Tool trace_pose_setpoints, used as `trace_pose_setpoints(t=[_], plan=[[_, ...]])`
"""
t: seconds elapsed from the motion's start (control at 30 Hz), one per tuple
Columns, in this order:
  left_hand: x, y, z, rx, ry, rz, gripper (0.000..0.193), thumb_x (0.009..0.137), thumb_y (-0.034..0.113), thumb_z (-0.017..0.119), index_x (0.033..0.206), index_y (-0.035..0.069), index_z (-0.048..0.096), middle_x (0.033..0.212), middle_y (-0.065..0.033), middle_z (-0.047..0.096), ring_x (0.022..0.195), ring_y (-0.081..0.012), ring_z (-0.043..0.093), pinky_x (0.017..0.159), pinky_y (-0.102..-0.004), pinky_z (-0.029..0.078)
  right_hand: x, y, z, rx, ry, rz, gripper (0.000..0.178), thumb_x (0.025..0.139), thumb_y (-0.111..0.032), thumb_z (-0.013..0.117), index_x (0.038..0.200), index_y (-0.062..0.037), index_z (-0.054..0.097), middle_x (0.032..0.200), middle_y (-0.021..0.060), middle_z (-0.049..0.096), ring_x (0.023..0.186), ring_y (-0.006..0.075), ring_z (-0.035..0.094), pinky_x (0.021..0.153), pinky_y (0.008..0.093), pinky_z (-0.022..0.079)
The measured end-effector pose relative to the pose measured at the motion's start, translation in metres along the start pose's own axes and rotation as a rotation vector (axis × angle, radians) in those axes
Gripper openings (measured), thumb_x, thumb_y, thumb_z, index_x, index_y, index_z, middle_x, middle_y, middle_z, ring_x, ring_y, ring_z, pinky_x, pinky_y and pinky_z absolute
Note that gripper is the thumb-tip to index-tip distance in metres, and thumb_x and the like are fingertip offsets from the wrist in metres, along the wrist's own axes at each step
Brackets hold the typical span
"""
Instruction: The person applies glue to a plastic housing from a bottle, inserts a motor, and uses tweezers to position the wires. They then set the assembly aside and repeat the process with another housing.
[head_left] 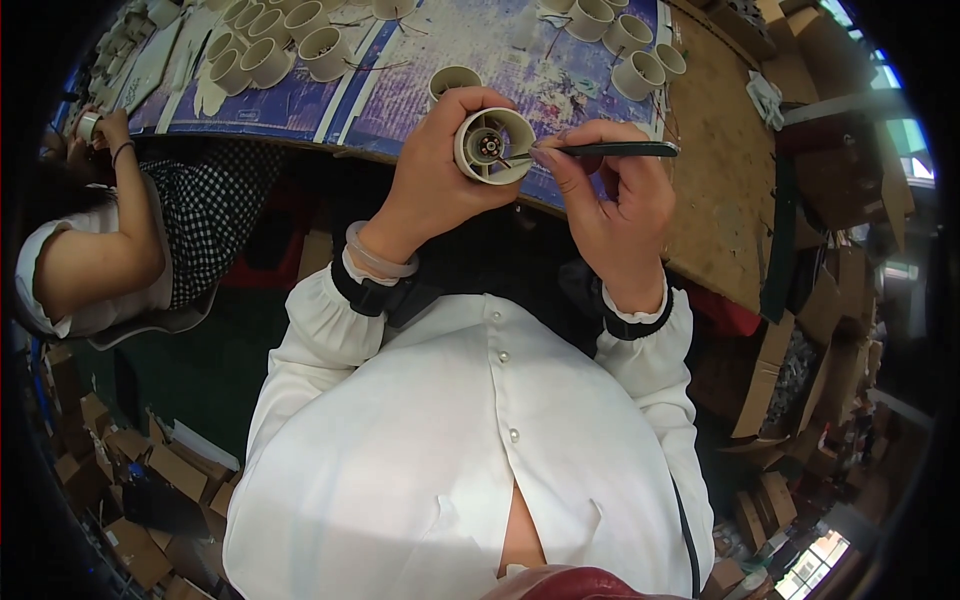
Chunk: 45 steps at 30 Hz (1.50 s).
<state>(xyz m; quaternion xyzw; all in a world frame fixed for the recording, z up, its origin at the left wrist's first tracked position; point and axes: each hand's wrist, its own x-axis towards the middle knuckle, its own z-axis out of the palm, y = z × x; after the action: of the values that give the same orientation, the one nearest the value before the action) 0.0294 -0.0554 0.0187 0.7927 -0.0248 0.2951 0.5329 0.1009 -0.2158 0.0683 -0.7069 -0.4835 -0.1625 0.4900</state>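
Observation:
My left hand (pixel 430 165) grips a cream plastic cylinder (pixel 518 130) above the table's near edge, its open end tilted up toward me. Inside the cylinder sits a small round motor (pixel 489 146) with a copper-coloured ring and a dark centre, held by thin ribs. My right hand (pixel 622 195) pinches dark slim tweezers (pixel 625 149) between thumb and fingers. Their thin tip reaches into the cylinder, beside the motor; whether it touches anything is too small to tell. Just behind my left hand stands another cream cylinder (pixel 453 80).
Several similar cylinders (pixel 325 52) with trailing wires stand at the far left of the blue, worn table covering (pixel 405 105), and more (pixel 637 75) at the far right. Bare brown board (pixel 715 190) lies right. Another person (pixel 120 220) sits at left. Cardboard boxes (pixel 780 380) crowd the right side.

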Motion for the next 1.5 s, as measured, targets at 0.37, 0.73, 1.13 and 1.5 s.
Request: trace_pose_setpoints(t=[0.37, 0.73, 1.13, 1.5], plan=[[-0.002, -0.001, 0.003, 0.055, 0.048, 0.011, 0.053, 0.068, 0.005, 0.081, 0.113, 0.006, 0.052, 0.101, -0.0033, 0.062, 0.091, -0.0125, 0.062, 0.080, -0.0257, 0.051, -0.012, 0.002, 0.006, 0.018, 0.046, 0.038, 0.021, 0.084, -0.001, 0.072, 0.099, -0.0001, 0.058, 0.090, 0.0078, 0.064, 0.074, 0.0102, 0.061, 0.063, 0.0199, 0.047], [-0.001, 0.001, 0.003, 0.048, 0.025, -0.013, 0.053, 0.068, 0.004, 0.080, 0.114, 0.006, 0.052, 0.101, -0.0037, 0.062, 0.091, -0.0126, 0.062, 0.080, -0.0253, 0.050, -0.012, 0.009, 0.009, 0.162, 0.124, 0.203, 0.017, 0.083, -0.012, 0.075, 0.093, -0.0040, 0.063, 0.084, 0.0024, 0.062, 0.062, 0.0104, 0.054, 0.052, 0.0230, 0.039], [0.000, 0.001, 0.004, 0.049, 0.026, -0.002, 0.053, 0.068, 0.004, 0.079, 0.113, 0.006, 0.052, 0.101, -0.0040, 0.062, 0.091, -0.0128, 0.062, 0.080, -0.0254, 0.050, -0.014, 0.012, 0.010, 0.113, 0.052, 0.209, 0.022, 0.087, -0.006, 0.071, 0.102, -0.0020, 0.056, 0.086, 0.0034, 0.066, 0.069, 0.0057, 0.056, 0.062, 0.0184, 0.043], [-0.003, -0.004, 0.010, 0.106, 0.117, 0.049, 0.053, 0.066, 0.004, 0.081, 0.112, 0.006, 0.053, 0.102, -0.0051, 0.062, 0.090, -0.0160, 0.063, 0.080, -0.0267, 0.051, -0.019, 0.003, 0.024, 0.009, 0.199, 0.276, 0.022, 0.086, -0.010, 0.073, 0.099, -0.0028, 0.057, 0.081, 0.0016, 0.063, 0.067, 0.0053, 0.054, 0.060, 0.0186, 0.042]])
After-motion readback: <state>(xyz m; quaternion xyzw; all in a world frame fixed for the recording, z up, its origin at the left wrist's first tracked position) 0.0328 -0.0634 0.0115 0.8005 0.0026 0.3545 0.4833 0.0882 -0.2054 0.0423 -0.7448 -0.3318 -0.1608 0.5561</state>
